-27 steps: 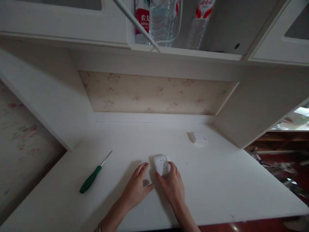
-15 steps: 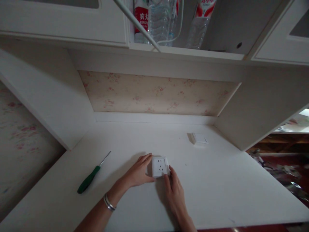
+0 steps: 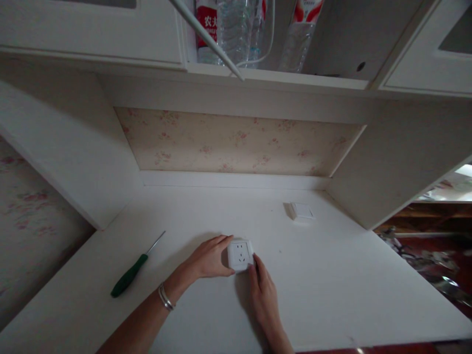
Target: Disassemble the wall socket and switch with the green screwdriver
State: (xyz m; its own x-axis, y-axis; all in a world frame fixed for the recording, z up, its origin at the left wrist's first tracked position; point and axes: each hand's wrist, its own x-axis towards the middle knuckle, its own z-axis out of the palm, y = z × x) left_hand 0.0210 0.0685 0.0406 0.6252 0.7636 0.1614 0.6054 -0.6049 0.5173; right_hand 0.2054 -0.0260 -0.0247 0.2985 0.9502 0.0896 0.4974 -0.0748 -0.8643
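A white wall socket (image 3: 240,255) with a square faceplate faces up between my hands, over the middle of the white desk. My left hand (image 3: 213,257) grips its left side, fingers at the upper corner and thumb at the lower one. On the right edge, the fingertips of my right hand (image 3: 262,287) close against the lower right part of the socket. A silver bracelet circles my left wrist. Left of my hands lies a screwdriver (image 3: 130,275) with a green handle, its shaft pointing away. The underside of the socket is hidden.
A white switch-like panel (image 3: 302,211) rests at the back right of the desk (image 3: 324,290). Overhead, an open shelf (image 3: 280,78) holds plastic bottles (image 3: 236,32), and a white rod-like arm (image 3: 206,37) hangs in front. Side panels bound the desk left and right.
The whole view has shifted slightly, with things appearing a little further left. The socket looks a bit tilted now, and both hands still hold it.
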